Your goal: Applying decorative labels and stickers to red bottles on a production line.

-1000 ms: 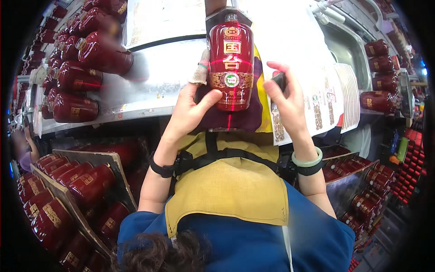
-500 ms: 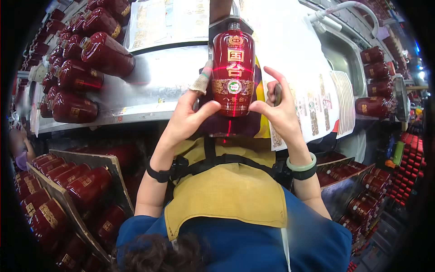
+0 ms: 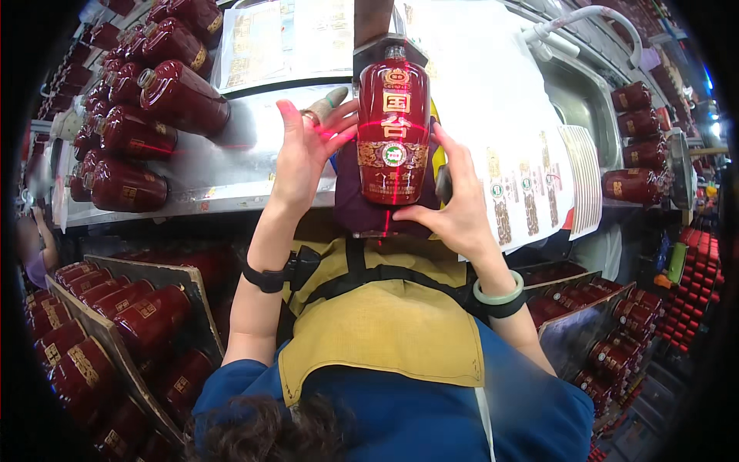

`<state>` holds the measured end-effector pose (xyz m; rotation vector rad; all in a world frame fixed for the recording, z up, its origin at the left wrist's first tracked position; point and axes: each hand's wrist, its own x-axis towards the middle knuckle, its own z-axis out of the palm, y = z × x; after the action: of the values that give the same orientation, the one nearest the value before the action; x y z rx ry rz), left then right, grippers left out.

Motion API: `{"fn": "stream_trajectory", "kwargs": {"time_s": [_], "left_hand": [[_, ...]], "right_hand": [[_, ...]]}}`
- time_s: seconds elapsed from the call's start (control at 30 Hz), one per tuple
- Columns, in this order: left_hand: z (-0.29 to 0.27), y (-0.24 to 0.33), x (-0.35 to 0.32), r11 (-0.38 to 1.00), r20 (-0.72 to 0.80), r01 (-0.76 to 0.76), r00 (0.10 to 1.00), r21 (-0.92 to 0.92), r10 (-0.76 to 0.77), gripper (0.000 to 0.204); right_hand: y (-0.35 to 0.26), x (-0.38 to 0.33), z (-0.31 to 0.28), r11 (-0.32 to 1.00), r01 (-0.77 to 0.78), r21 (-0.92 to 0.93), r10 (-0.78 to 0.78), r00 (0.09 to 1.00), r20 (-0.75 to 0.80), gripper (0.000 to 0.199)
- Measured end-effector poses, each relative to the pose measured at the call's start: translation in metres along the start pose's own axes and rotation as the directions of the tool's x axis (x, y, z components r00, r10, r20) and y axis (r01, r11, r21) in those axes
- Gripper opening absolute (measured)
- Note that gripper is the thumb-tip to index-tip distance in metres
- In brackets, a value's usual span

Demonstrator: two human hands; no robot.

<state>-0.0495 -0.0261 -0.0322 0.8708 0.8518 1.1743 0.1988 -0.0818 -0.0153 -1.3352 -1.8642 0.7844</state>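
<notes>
A glossy red bottle (image 3: 394,115) with a gold label lies neck-away on a dark purple pad (image 3: 350,196) at the edge of a metal bench (image 3: 231,169). A thin red light line crosses its label. My left hand (image 3: 304,154) is at the bottle's left side with fingers spread and the thumb against the glass. My right hand (image 3: 458,208) grips the lower right of the bottle, thumb under its base, with a small dark object tucked by the fingers. Both wrists wear bands.
Several red bottles (image 3: 146,131) lie in rows on the bench at left. Printed label sheets (image 3: 493,100) and a stack of white sheets (image 3: 581,177) lie at right by a metal basin (image 3: 589,100). Crates of bottles (image 3: 100,331) flank my apron. Another person (image 3: 35,254) is at the left edge.
My left hand has come off the bottle's side and spread its fingers. My right hand has slid down toward the bottle's base. The bottle stays on the pad.
</notes>
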Motion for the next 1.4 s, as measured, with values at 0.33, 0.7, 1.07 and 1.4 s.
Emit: {"fn": "stream_trajectory", "kwargs": {"time_s": [0.33, 0.7, 1.07, 1.4], "left_hand": [[0.044, 0.014, 0.026, 0.967, 0.058, 0.253, 0.966, 0.013, -0.254, 0.063], [-0.041, 0.065, -0.082, 0.805, -0.593, -0.195, 0.584, 0.561, 0.554, 0.06], [-0.15, 0.057, -0.043, 0.603, -0.583, -0.141, 0.16, 0.785, 0.797, 0.084], [-0.132, 0.071, -0.021, 0.453, -0.449, -0.014, 0.115, 0.891, 0.886, 0.095]], "right_hand": [[-0.037, 0.01, 0.001, 0.953, 0.127, -0.275, -0.152, 0.985, -0.075, 0.1], [-0.099, 0.118, 0.018, 0.9, 0.427, 0.088, -0.434, 0.898, 0.08, 0.038], [-0.181, 0.254, 0.206, 0.745, 0.628, -0.226, -0.606, 0.778, 0.168, 0.018], [-0.169, 0.182, 0.108, 0.77, 0.631, -0.094, -0.637, 0.769, -0.059, 0.022]]}}
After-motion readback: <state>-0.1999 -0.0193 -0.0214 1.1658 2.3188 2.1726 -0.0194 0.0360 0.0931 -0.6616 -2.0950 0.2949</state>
